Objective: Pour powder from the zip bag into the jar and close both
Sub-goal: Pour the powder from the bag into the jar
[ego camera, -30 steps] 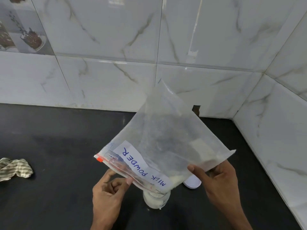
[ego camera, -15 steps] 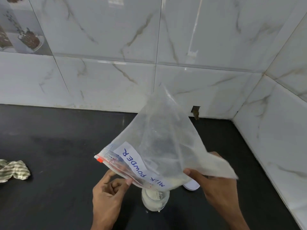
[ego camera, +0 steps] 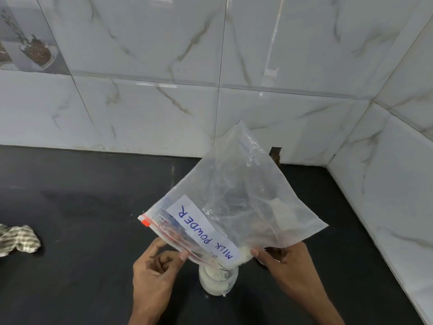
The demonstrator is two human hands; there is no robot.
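A clear zip bag (ego camera: 236,200) labelled "MILK POWDER" is held upside down, its mouth with the red zip strip tipped over an open glass jar (ego camera: 218,281) on the black counter. White powder sits at the bag's lowest corner, and the jar holds powder. My left hand (ego camera: 154,273) pinches the zip edge with thumb and fingers. My right hand (ego camera: 288,270) grips the bag's right lower edge. A white lid (ego camera: 261,261) lies just behind the jar, mostly hidden by the bag and my right hand.
The black counter (ego camera: 82,207) meets white marble tiled walls at the back and on the right, forming a corner. A crumpled striped cloth (ego camera: 20,240) lies at the far left. A small hole (ego camera: 276,156) shows at the wall's base.
The bag's raised bottom has lifted and shifted right, and its right corner has been shaken back out flat. My right hand moved slightly along the bag edge. Powder has gathered at the mouth over the jar.
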